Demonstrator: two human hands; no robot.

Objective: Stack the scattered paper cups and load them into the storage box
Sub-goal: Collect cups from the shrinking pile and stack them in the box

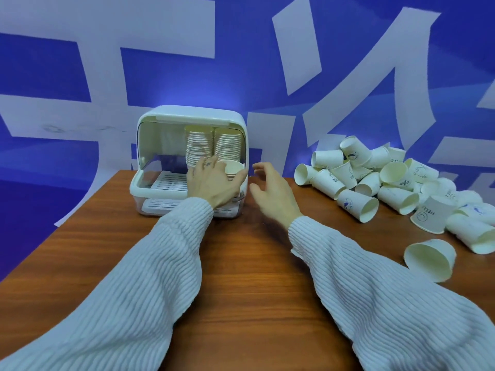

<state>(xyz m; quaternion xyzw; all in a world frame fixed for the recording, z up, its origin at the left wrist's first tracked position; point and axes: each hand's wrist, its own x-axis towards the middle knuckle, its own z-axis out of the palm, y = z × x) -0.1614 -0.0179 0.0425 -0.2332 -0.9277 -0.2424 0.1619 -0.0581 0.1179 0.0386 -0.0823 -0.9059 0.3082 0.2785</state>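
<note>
fingers (206,167) of the left hand (214,183) wrap a short cup stack (232,169) at the mouth of the storage box (188,159), open rim facing the camera, thumb on its right side. right hand (272,191) hovers just right of the box, fingers spread and loose, holding nothing. both arms in ribbed white sleeves (150,277).

box sits at the far edge of the brown table (241,263), lid flipped up, slatted tray (167,180) inside. two tall columns of nested cups (213,144) stand upright in its right half, just behind the held stack; left half of the tray bare.

loose cup pile (388,180) lies on the table's right side, well apart from the box, most cups on their sides, some printed. one single cup (430,259) lies on its side nearer the camera, just off the pile. blue wall with white lettering (348,62) behind.
</note>
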